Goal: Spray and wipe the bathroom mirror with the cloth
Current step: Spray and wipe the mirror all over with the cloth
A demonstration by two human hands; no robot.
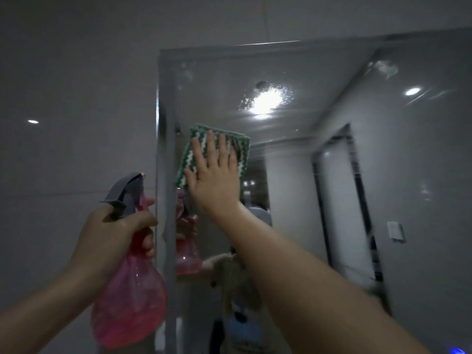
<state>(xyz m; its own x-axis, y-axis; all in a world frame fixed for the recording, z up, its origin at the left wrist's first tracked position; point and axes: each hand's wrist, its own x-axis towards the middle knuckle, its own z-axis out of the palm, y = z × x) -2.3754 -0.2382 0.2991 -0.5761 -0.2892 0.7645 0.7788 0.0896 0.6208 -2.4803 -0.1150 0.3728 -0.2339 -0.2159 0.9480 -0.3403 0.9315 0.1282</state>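
So the right hand [214, 175] is flat against the mirror [319, 118], fingers straight and a bit spread, pressing a green-and-white zigzag cloth [201, 143] onto the glass near its left edge, roughly mid-height in the view. The cloth looks folded, and it pokes out above and to the left of the fingers. The left hand [115, 231] is lower and off to the left, in front of the grey tiled wall [76, 85], with its fingers curled round the neck of a pink see-through spray bottle [130, 297] that has a grey trigger head [126, 194]; one finger sits in front of the trigger, though I can't tell if it's squeezing. The bottle is close to the mirror's left edge but not touching it. The glass shows a bright ceiling light with wet-looking speckles around it, some smudgy patches up top, and a reflection of the bottle and the person's torso.
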